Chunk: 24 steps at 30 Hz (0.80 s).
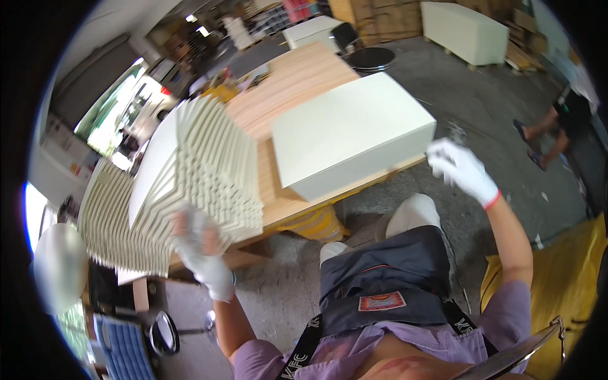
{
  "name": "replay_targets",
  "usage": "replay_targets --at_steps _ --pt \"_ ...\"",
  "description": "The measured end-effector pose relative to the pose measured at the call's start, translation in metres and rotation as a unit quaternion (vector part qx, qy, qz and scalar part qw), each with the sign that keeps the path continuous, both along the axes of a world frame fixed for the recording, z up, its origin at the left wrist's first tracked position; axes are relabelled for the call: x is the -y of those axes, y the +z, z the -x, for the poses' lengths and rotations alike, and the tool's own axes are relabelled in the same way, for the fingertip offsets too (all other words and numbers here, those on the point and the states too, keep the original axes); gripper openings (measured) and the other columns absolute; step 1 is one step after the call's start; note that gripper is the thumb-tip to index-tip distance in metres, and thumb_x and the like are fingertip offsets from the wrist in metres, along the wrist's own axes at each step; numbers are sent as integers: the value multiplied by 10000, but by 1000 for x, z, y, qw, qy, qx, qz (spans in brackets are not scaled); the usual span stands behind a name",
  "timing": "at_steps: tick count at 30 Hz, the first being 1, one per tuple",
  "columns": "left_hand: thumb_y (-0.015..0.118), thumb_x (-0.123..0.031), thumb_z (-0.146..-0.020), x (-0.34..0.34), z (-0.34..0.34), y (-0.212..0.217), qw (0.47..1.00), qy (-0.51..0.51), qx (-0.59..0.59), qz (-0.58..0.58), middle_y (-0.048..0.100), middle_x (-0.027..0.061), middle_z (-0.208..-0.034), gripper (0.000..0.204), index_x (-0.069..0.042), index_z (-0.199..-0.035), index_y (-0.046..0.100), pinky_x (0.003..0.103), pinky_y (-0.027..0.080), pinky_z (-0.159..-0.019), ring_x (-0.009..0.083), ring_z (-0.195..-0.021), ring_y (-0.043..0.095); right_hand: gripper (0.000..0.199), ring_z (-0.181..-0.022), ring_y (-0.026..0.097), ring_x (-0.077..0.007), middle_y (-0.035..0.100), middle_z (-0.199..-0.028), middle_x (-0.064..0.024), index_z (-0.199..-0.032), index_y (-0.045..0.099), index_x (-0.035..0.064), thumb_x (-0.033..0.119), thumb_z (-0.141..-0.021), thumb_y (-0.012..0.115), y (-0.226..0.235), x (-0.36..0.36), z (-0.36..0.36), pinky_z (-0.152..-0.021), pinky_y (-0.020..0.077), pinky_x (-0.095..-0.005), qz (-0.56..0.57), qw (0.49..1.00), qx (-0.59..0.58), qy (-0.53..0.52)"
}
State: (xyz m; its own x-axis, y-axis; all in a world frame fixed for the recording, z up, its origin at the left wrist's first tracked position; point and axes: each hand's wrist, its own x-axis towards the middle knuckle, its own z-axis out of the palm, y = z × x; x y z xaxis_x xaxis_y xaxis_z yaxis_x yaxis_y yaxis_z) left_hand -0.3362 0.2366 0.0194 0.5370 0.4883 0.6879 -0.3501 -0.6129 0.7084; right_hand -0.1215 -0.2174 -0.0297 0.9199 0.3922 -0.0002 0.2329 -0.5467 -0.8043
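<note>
My left hand (206, 256), in a white glove that appears to leave some fingertips bare, is at the near side of a fanned stack of white sheets (202, 158). Motion smears its fingers, so I cannot tell whether they touch the sheets. My right hand (465, 170), in a white glove with a red cuff edge, hovers just off the right corner of a squared stack of white sheets (354, 130). Its fingers are loosely bent and somewhat apart, with nothing visible in them. Both stacks sit on a light wooden table (297, 69).
A second fanned stack (120, 218) stands farther left. A black round stool (372, 59) is beyond the table, and a white block-like pile (465, 33) stands at the back right. Yellow sheeting (554, 285) lies at my right. A person's legs (550, 130) show at the right edge.
</note>
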Motion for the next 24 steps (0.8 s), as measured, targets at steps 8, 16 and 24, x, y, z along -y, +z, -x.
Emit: replay_targets --at_steps 8,16,24 --pt "807 -366 -826 37 -122 -15 803 11 -477 -357 733 159 -1099 736 -196 -1469 493 451 541 -810 343 -989 710 466 -967 693 -336 710 -995 -152 -1157 612 96 467 -880 664 27 -2 -93 -836 526 -437 367 914 174 -24" --pt "826 -290 -806 23 -154 -29 803 -36 -464 -373 710 94 -886 555 -193 -1299 589 464 511 -718 343 -868 703 239 -837 684 -323 698 -836 -117 -865 658 94 329 -848 697 20 6 -120 -729 507 -438 295 940 170 -16" --pt "840 -349 -781 31 -154 -8 770 -22 -502 -393 731 106 -949 598 -224 -1320 610 448 514 -756 325 -917 706 240 -823 686 -299 698 -821 -90 -850 657 111 344 -840 716 22 7 -120 -737 507 -429 286 943 172 2"
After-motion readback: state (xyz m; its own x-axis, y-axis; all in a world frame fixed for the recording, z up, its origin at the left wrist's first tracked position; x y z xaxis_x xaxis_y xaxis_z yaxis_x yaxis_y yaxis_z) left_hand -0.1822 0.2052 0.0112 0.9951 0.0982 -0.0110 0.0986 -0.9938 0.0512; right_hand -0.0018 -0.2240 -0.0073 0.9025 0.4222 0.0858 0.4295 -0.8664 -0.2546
